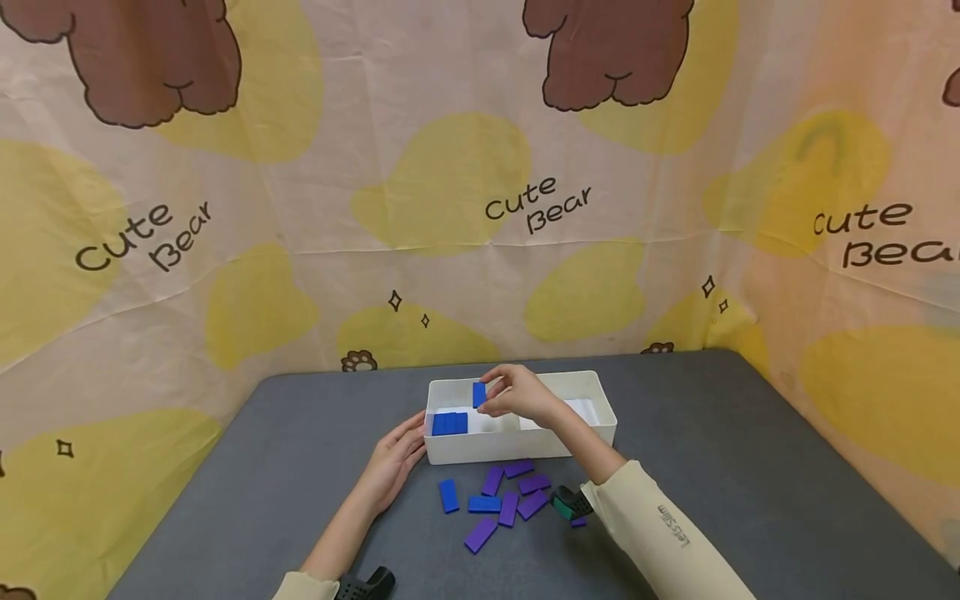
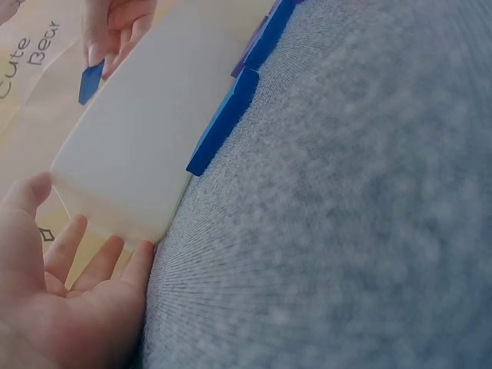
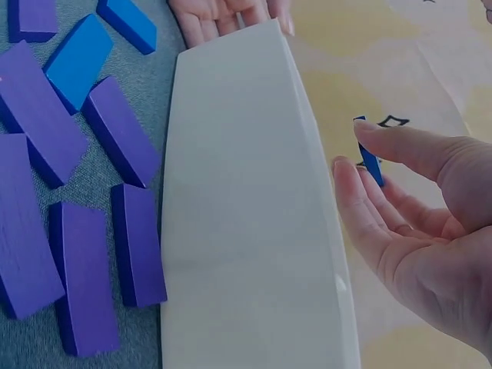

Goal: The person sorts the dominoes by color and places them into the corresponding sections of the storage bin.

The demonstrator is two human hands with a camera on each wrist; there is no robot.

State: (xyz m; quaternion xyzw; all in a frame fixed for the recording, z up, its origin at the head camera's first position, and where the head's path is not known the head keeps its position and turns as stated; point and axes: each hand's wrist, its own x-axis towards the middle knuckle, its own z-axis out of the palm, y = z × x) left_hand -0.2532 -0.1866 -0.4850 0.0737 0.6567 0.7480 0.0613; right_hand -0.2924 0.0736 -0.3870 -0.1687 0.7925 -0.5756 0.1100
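Note:
A white box (image 1: 491, 450) stands on the table. Inside its left part, several blue blocks (image 1: 450, 423) lie side by side. Over the box my right hand (image 1: 521, 394) pinches one blue block (image 1: 479, 394) between thumb and fingers; the right wrist view shows this blue block (image 3: 370, 157) edge-on above the rim. My left hand (image 1: 396, 460) touches the box's left end with its fingers extended, and in the left wrist view the fingertips (image 2: 138, 257) rest along that end wall.
In front of the box lie several loose purple blocks (image 1: 481, 534), with a blue block (image 1: 448, 496) and another blue block (image 1: 484, 504) among them. Part of a purple block (image 1: 578, 522) shows beside the right wrist. A printed cloth (image 1: 450, 183) hangs behind the grey table (image 1: 315, 467).

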